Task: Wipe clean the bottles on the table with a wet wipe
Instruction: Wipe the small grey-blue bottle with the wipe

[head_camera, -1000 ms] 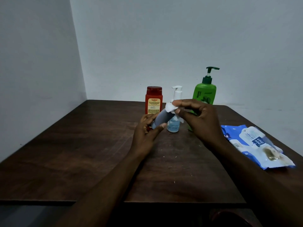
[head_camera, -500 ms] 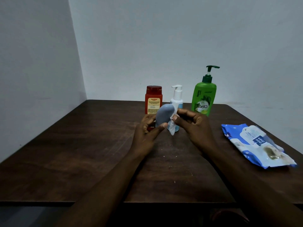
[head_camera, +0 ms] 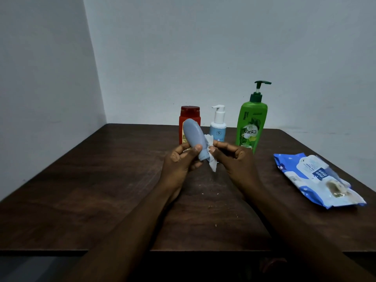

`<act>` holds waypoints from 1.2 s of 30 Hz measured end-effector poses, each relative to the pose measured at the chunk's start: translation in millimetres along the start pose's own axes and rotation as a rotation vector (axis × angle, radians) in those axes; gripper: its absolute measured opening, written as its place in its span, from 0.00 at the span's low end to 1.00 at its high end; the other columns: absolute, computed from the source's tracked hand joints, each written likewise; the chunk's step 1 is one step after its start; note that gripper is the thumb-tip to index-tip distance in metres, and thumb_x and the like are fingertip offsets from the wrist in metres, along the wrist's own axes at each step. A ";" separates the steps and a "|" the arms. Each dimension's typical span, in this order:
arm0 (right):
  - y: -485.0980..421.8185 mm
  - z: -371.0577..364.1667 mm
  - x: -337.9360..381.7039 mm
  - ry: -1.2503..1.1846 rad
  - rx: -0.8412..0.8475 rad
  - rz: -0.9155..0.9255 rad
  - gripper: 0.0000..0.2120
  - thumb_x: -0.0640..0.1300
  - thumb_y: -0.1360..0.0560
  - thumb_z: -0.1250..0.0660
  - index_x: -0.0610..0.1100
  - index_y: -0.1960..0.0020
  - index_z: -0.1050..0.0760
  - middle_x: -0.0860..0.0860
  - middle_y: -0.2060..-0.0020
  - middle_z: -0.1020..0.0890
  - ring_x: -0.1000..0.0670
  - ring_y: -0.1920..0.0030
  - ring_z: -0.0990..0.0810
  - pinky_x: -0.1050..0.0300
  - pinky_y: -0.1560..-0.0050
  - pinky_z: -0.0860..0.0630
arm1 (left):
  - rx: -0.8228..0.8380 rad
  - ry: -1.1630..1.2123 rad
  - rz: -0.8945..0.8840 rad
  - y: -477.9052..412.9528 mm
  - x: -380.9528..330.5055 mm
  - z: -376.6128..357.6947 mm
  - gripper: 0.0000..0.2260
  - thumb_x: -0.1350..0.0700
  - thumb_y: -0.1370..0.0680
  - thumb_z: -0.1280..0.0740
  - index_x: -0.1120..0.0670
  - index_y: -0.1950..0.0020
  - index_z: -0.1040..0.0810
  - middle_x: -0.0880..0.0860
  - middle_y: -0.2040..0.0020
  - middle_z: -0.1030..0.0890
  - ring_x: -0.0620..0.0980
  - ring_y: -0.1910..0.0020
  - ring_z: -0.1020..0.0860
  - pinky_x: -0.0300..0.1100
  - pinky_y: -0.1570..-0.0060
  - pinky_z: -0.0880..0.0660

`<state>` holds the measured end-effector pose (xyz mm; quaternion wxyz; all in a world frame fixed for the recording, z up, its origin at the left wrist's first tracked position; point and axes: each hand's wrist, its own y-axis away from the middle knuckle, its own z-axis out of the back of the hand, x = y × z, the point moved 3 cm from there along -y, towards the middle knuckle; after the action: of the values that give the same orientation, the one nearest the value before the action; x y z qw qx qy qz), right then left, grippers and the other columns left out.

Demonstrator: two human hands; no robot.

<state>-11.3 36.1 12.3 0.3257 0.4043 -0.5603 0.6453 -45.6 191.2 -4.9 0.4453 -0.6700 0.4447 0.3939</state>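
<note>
Left hand [head_camera: 179, 162]: bottle [head_camera: 194, 137]; right hand [head_camera: 234, 159]: wipe [head_camera: 212, 164], seemingly.

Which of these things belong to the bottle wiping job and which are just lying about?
In the job: grey bottle, wet wipe, red bottle, white pump bottle, green pump bottle, wipes pack.
Lying about: only crumbs on the table.

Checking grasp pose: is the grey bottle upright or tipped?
Tilted: the grey bottle leans left, rounded end uppermost, narrow end down, gripped by the left hand.
</note>
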 end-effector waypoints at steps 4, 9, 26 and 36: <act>6.6 -2.3 4.2 0.095 0.008 0.110 0.11 0.42 0.25 0.27 0.50 0.43 0.17 0.55 0.48 0.14 0.57 0.45 0.16 0.58 0.44 0.19 | -0.002 0.130 0.065 -1.4 2.3 1.6 0.21 0.52 0.29 0.27 0.56 0.38 0.22 0.53 0.48 0.13 0.50 0.48 0.15 0.42 0.52 0.17; 18.2 -9.9 12.9 0.586 -0.033 0.590 0.11 0.37 0.27 0.25 0.43 0.45 0.16 0.50 0.47 0.15 0.55 0.45 0.19 0.65 0.41 0.24 | -0.048 0.094 0.090 -3.4 6.1 6.9 0.11 0.58 0.24 0.29 0.54 0.43 0.20 0.51 0.52 0.13 0.48 0.51 0.15 0.41 0.55 0.18; 13.9 3.3 14.1 0.311 -0.021 0.415 0.11 0.39 0.26 0.26 0.43 0.43 0.16 0.51 0.45 0.15 0.60 0.44 0.17 0.67 0.45 0.22 | 0.058 0.338 0.133 1.4 -0.3 -2.7 0.10 0.63 0.20 0.35 0.52 0.41 0.24 0.52 0.48 0.13 0.50 0.46 0.15 0.45 0.45 0.19; 22.8 -6.4 11.7 0.473 0.024 0.558 0.12 0.35 0.29 0.23 0.44 0.46 0.15 0.51 0.49 0.14 0.56 0.46 0.17 0.57 0.42 0.21 | 0.112 0.461 0.167 -1.4 1.6 -3.8 0.20 0.63 0.23 0.36 0.61 0.30 0.28 0.58 0.30 0.24 0.55 0.33 0.23 0.50 0.33 0.26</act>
<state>-37.7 38.4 11.9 0.2529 0.0795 -0.5506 0.7915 -43.4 187.4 -4.9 0.3342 -0.6776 0.6093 0.2407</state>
